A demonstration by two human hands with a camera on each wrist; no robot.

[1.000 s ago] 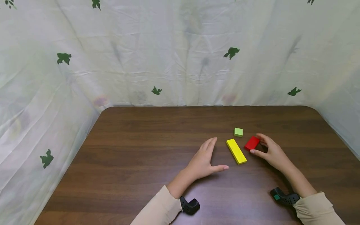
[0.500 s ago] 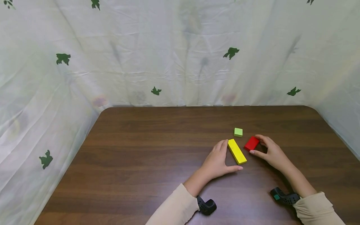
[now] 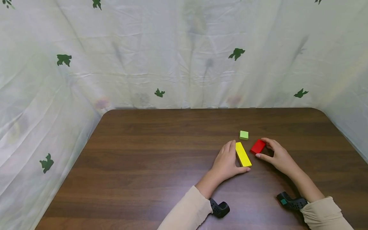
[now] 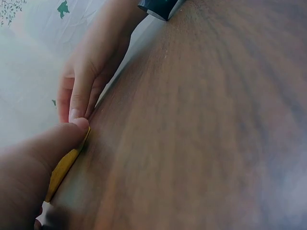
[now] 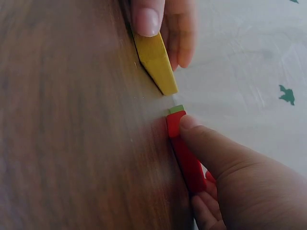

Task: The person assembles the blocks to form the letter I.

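Note:
A long yellow block (image 3: pixel 243 154) lies on the wooden table, its length slanting toward the person. My left hand (image 3: pixel 226 161) grips it lengthwise, thumb at the near end and fingertips by the far end. In the right wrist view, the left thumb presses on the end of that block. To the right, a shorter red block (image 3: pixel 257 146) is held between the thumb and fingers of my right hand (image 3: pixel 278 157). Just beyond both, a small light green block (image 3: pixel 243 135) sits untouched. Only a sliver of the yellow block (image 4: pixel 64 172) shows past the thumb in the left wrist view.
The brown wooden table (image 3: pixel 138 166) has rounded far corners. Behind it and along the sides hangs a pale curtain (image 3: pixel 184 64) with green leaf shapes. Black cameras are strapped on the left wrist (image 3: pixel 219 209) and right wrist (image 3: pixel 291 202).
My left hand has moved right to the yellow block and taken hold of it, turning it slightly more upright in the head view. The right hand and the red block have stayed in place.

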